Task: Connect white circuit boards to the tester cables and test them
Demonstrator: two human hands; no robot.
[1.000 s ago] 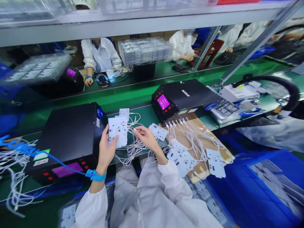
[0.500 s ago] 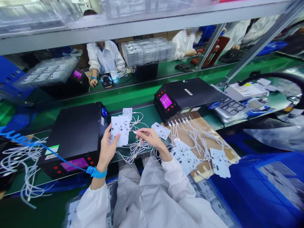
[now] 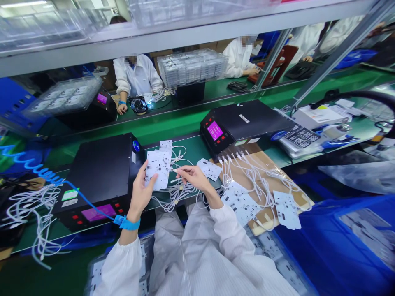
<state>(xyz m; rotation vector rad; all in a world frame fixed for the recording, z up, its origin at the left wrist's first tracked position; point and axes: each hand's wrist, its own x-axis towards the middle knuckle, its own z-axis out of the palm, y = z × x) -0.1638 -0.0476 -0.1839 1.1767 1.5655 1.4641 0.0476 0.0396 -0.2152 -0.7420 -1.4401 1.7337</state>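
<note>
Left hand (image 3: 142,191) grasps a white circuit board (image 3: 158,170), right hand (image 3: 196,179) pinches a white cable (image 3: 174,170)

From where I stand, I see the person holding the board over the green surface (image 3: 194,144), close to its near edge and between two black machines. The left thumb presses on the front face, while the other fingers go behind. The fingertips of the right hand grip the cable by its plug, which is at the right edge of the board; whether it is fully inserted, I cannot tell. Just under the hands, near the same edge of the surface, lies a bundle of white cables (image 3: 175,193). Behind the held board shows a smaller board (image 3: 166,144).

Left machine (image 3: 101,160) reaches to the near edge of the surface; right machine (image 3: 253,121) stands farther back, with its screen lit in magenta. In front of it, a cardboard sheet (image 3: 262,154) extends past the near edge, carrying more boards (image 3: 242,205) and cables. Around the left wrist is a blue strap (image 3: 131,224), joined to a coiled blue cord (image 3: 33,166)
</note>
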